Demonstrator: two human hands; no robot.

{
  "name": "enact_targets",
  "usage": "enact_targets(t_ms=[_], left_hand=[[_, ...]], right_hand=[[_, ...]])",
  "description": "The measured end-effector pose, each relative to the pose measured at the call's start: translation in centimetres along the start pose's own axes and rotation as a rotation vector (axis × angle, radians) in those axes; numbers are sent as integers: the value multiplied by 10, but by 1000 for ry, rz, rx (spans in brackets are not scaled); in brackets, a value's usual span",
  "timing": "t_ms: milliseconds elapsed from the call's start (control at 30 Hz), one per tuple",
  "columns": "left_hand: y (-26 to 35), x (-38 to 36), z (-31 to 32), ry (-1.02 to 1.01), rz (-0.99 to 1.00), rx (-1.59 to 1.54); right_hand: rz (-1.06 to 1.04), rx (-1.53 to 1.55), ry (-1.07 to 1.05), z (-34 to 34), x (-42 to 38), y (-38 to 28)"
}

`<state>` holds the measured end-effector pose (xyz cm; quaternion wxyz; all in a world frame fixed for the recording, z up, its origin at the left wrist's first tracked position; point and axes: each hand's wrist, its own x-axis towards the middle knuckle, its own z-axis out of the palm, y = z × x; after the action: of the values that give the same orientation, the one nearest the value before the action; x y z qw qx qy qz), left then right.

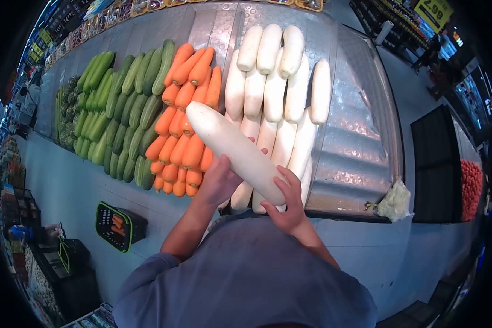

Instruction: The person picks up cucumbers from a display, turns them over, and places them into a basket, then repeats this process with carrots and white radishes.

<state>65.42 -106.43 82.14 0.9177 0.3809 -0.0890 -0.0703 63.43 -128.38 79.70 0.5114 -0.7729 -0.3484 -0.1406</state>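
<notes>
1 big white radish (pixel 238 153) lies aslant between 2 hands, the left (pixel 222 179) cupped beneath its middle, the right (pixel 287 205) gripping its lower end; behind it, carrots (pixel 172 150) and more white radishes (pixel 270 104) fill the display (pixel 355 136).

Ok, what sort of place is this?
Likely a supermarket's produce section: carrots lie in rows on a metal display, a yellow sign reads 2.99, and a basket sits on the floor.
</notes>
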Motion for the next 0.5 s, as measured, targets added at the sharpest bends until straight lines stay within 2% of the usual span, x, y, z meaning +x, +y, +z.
enact_targets(t_ms=[33,67,100,167,233,267,300,333,367,400,433,500], left_hand=[[2,-1,-2,-13,19,105],[4,-2,-2,15,47,113],[3,-3,-6,-21,46,104],[2,-6,-12,85,23,-4],[8,-11,-6,95,-32,-103],[1,-14,-18,177,-111,-162],[2,-18,-21,163,-113,-163],[3,-20,-24,131,-127,-222],[3,-21,-24,99,-140,-281],[7,-23,-10,208,-123,-264],[7,-24,-11,196,-122,-262],[5,-29,-16,189,-105,-179]], right_hand=[[-4,-27,14,-1,2,-2],[-1,67,-58,-2,5,-6],[2,160,-128,-4,10,-8],[-1,160,-137,-16,22,-3],[210,223,-63,-22,29,23],[299,256,117,-17,34,46],[452,495,342,-15,46,56],[568,518,469,-21,54,79],[559,513,476,-24,60,96],[702,601,626,-28,65,111],[843,692,777,-30,66,124],[847,760,781,-30,70,141]])
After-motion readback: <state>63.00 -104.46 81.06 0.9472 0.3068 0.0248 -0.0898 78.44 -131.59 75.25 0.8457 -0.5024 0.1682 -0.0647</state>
